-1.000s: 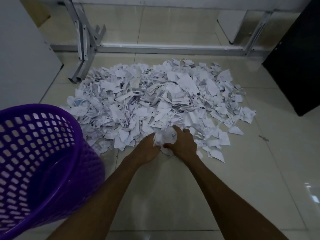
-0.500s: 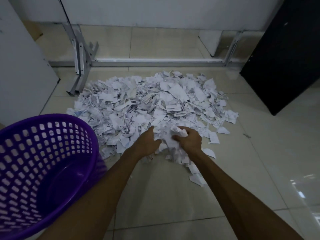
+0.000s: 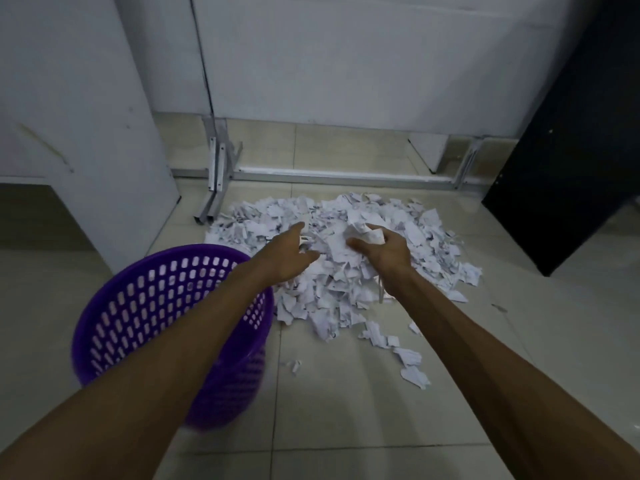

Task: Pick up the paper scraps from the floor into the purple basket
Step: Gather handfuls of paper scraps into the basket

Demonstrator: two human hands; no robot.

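A wide heap of white paper scraps (image 3: 408,237) covers the tiled floor ahead. Between my two hands, above the heap, hangs a bunch of scraps (image 3: 337,242). My left hand (image 3: 289,259) cups the bunch from the left with its fingers curled against the paper. On the right side my right hand (image 3: 384,251) grips the bunch, fingers bent round crumpled pieces. Loose scraps (image 3: 414,374) trail on the floor under my right forearm. The purple basket (image 3: 114,327) with a perforated wall stands at the lower left, partly hidden by my left forearm.
A grey metal frame (image 3: 332,174) lies along the floor behind the heap, with a leg (image 3: 214,199) at its left end. A white panel (image 3: 86,133) rises at the left and a black panel (image 3: 571,150) stands at the right. Bare tiles (image 3: 346,427) lie in front.
Both hands have risen from the near edge of the heap with a bunch of scraps between them. Several pieces have dropped to the floor. The view has tilted up.
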